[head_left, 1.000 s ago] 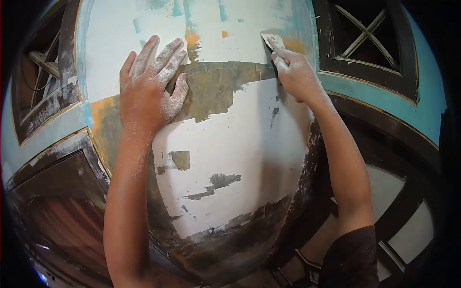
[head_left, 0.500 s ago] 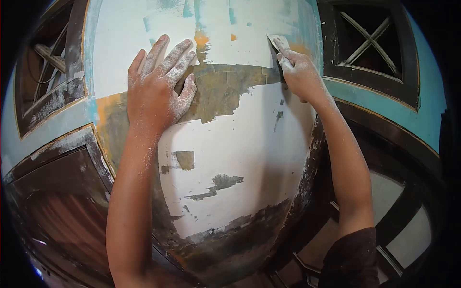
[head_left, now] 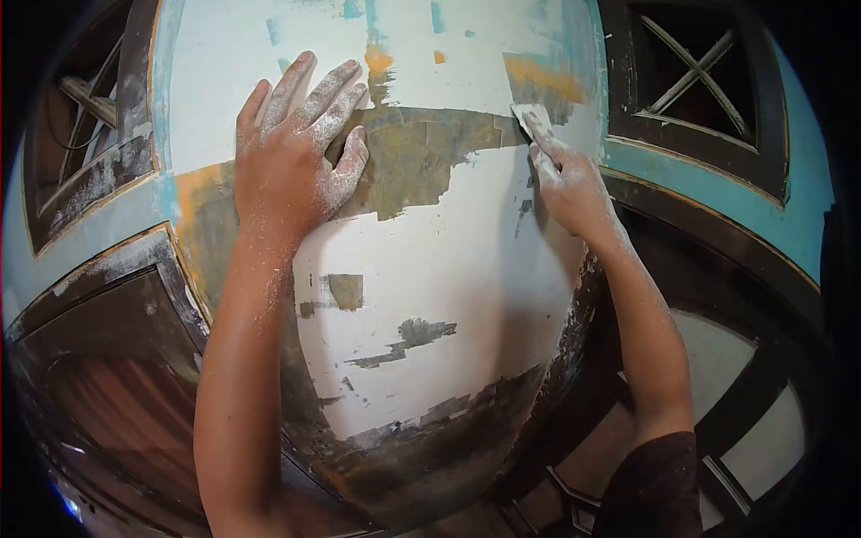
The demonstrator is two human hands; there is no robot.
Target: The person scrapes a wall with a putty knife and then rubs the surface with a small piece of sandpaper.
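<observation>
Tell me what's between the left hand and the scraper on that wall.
Between the left hand and the scraper, the head view shows a ragged brownish patch, with white coating above and below.

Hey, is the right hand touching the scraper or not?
Touching. In the head view, the right hand grips the scraper, with fingers pressed along it and no gap between them.

Crossed slats (head_left: pixel 691 67) spanning a dark frame (head_left: pixel 700 134) upper right, teal wall (head_left: pixel 717 186) running beneath, brown door (head_left: pixel 94 325) standing lower left, pale panes (head_left: pixel 771 439) showing lower right
</observation>
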